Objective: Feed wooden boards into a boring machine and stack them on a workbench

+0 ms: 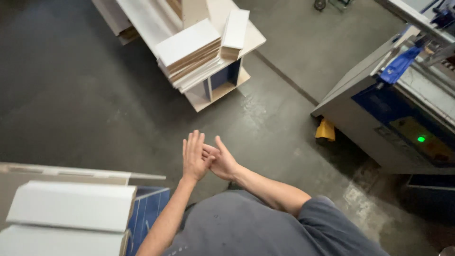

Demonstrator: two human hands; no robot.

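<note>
Head view: the person's left hand (pixel 193 157) and right hand (pixel 222 162) meet in front of the body, above the bare concrete floor (pixel 85 109). The left hand stands flat with fingers straight and pointing away; the right hand is pressed against its palm, thumb up. Both hands are released and grasp nothing; they touch only each other. The nearest things are the white boards (pixel 71 206) at the lower left, stacked flat on a blue cart (pixel 149 208), with their long axis running left to right across the picture. They lie to the left of the hands and a little nearer the body, so the left hand is the nearer one. A second stack of panels (pixel 194 52) lies well ahead of the hands, up and slightly left, set at a slant on a low wooden stand. To the right, well apart from both hands, stands a grey and blue machine (pixel 379 118) with a green light (pixel 421 139), and a yellow object (pixel 325 130) lies on the floor at its foot.
</note>
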